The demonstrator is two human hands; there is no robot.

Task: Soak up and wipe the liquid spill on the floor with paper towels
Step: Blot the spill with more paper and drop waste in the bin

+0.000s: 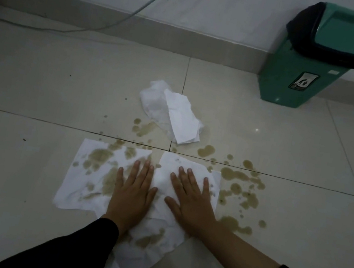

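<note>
We press our left hand (131, 193) and right hand (192, 201) flat, fingers spread and gripping nothing, on white paper towels (98, 174) laid side by side on the near part of the tiled floor (38, 85), brown liquid showing through them. The brownish spill (239, 182) lies uncovered just right of our right hand, and a crumpled towel (171, 111) sits farther off at the puddle's far edge. A green bin (299, 77) stands far right by the wall.

Both hands flat on paper towels over a brown spill.

The left hand (131, 194) and right hand (192, 204) press palms-down, fingers spread, on stained towels (98, 174). Spill (240, 185) lies bare just right of the towels; a crumpled towel (172, 112) lies beyond them, a green bin (305, 73) farther right.
</note>
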